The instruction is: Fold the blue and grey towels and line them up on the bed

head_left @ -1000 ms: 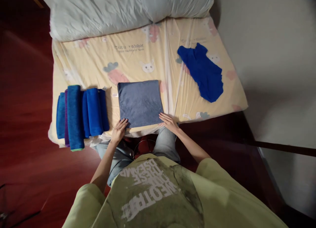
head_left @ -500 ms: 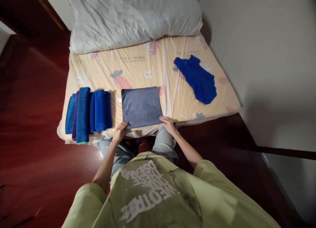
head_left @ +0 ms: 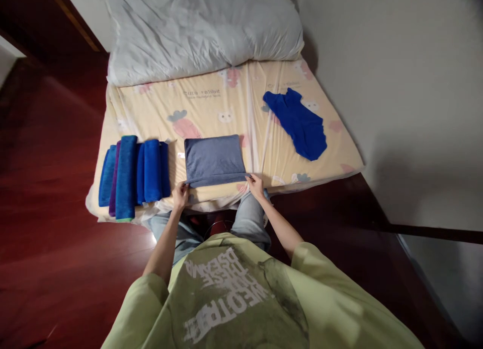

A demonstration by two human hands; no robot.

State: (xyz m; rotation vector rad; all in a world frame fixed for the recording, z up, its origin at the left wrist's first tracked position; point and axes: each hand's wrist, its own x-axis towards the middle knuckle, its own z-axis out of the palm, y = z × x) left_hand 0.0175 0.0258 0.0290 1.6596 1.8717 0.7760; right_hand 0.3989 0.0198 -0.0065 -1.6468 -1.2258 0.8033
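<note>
A grey-blue towel (head_left: 214,155) lies on the bed in front of me, its near edge turned over into a narrow strip. My left hand (head_left: 181,194) is closed on the near left corner of that strip. At the near right corner, my right hand (head_left: 255,186) pinches the strip between thumb and fingers. Left of my left hand sit several rolled towels (head_left: 152,168) in blue, teal and purple, side by side, one teal roll (head_left: 126,178) resting higher than the others. A crumpled blue cloth (head_left: 302,125) lies to the right, apart from both hands.
The bed (head_left: 222,99) has a yellow sheet printed with carrots and rabbits. A large pale quilt (head_left: 204,31) is heaped along its far side. A grey wall (head_left: 396,97) rises at the right, and dark red floor (head_left: 56,188) shows at the left.
The towel's near edge has been turned over away from me, making the towel shorter. Both hands have gone from lying flat on its near corners to pinching the folded edge.
</note>
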